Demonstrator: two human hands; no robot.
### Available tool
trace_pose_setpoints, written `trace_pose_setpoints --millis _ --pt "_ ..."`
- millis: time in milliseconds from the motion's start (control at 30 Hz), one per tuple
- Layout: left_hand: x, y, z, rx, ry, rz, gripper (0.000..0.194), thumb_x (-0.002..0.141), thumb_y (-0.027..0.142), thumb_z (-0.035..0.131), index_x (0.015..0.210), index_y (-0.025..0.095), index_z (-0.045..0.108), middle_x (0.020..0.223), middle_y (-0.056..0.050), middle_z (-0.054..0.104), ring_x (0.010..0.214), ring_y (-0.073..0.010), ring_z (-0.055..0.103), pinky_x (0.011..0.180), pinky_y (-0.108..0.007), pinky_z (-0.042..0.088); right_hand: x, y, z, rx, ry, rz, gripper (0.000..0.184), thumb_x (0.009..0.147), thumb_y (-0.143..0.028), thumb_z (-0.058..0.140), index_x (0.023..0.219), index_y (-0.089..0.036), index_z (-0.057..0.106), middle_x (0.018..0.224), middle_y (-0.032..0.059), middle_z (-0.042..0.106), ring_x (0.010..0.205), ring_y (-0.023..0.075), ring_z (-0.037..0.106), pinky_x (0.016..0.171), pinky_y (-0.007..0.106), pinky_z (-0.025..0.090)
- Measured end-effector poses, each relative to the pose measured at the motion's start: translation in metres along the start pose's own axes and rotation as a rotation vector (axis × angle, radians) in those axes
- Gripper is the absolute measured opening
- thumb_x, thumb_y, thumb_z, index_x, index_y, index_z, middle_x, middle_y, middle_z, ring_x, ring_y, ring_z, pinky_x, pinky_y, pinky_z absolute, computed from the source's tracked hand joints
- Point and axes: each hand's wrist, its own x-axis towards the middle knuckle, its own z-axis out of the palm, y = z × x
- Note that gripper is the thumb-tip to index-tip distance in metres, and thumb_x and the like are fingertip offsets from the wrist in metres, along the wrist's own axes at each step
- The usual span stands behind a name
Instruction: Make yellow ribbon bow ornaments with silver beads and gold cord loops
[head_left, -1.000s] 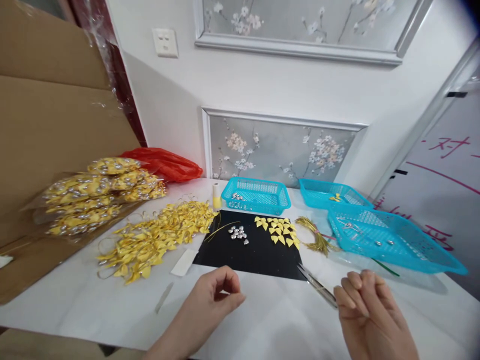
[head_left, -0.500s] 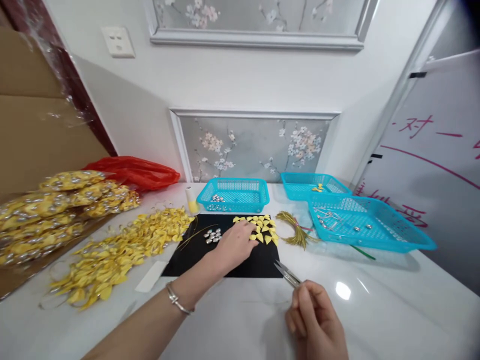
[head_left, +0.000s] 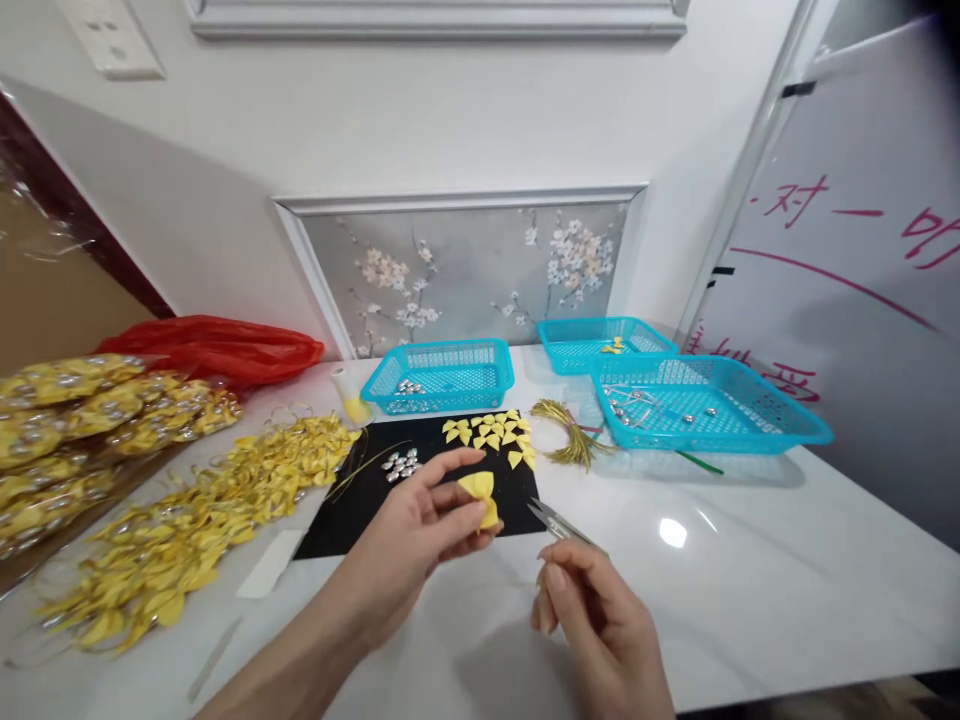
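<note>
My left hand (head_left: 442,515) pinches a yellow petal piece (head_left: 480,490) between thumb and fingers, raised above the front of a black mat (head_left: 322,530). Small scissors (head_left: 555,520) point up and left from behind my right hand (head_left: 592,610), whose thumb and forefinger are pressed together. Its palm hides the scissors' handles. A faint thin line runs left from the right fingertips; I cannot make out what it is. On the mat lie yellow petal pieces (head_left: 491,430) in rows and a cluster of silver beads (head_left: 403,463).
Blue baskets stand at the back: one with beads (head_left: 442,400), one behind (head_left: 562,355), a larger one (head_left: 720,440) at right. A golden wire bundle (head_left: 566,440) lies beside the mat. Finished yellow pieces (head_left: 195,540) pile up left, near bagged ones (head_left: 75,410) and a spool (head_left: 351,390).
My left hand has drawn back from the rows of petals toward me, now with a yellow petal piece in its fingers. The right hand has come closer to it. The view has shifted.
</note>
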Motion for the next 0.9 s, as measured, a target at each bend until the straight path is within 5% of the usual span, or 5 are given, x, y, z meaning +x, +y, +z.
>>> trace_pose_setpoints --millis 167,500,733,900 --pt "-0.064 0.003 -0.002 -0.485 0.132 -0.195 0.041 0.077 0.031 0.077 0.115 0.025 0.064 0.082 0.0 0.073 0.08 -0.0171 0.069 0.076 -0.027 0.058 -0.008 -0.02 0.016 -0.183 -0.181 -0.275 0.017 0.093 -0.022 0.056 0.092 -0.029 0.071 0.076 -0.0023 0.059 0.067 0.0105 0.057 0.062 0.021 0.045" --pt "-0.086 -0.021 -0.023 -0.374 0.376 -0.176 0.029 0.058 0.024 0.086 0.085 0.024 0.073 0.078 0.0 0.079 0.075 -0.0202 0.073 0.067 -0.021 0.059 -0.034 -0.02 0.059 -0.519 -0.242 -0.513 0.019 0.093 -0.014 0.053 0.091 -0.022 0.07 0.07 0.0005 0.053 0.056 0.0114 0.052 0.052 0.023 0.042" --pt "-0.09 -0.034 -0.029 -0.131 0.463 -0.071 0.011 0.067 0.024 0.077 0.078 0.028 0.075 0.078 0.0 0.077 0.073 -0.0214 0.072 0.066 -0.022 0.06 -0.035 -0.013 0.066 -0.541 -0.322 -0.461 0.022 0.094 -0.014 0.049 0.096 -0.022 0.07 0.07 0.0002 0.049 0.057 0.0122 0.05 0.052 0.025 0.039" --pt "-0.096 -0.043 -0.031 0.02 0.445 0.169 0.018 0.08 0.016 0.065 0.085 0.031 0.075 0.09 -0.001 0.071 0.078 -0.0195 0.07 0.067 -0.022 0.057 -0.04 -0.017 0.065 -0.381 -0.26 -0.319 0.019 0.096 -0.021 0.051 0.088 -0.023 0.068 0.076 0.0019 0.057 0.059 0.0115 0.053 0.052 0.023 0.043"
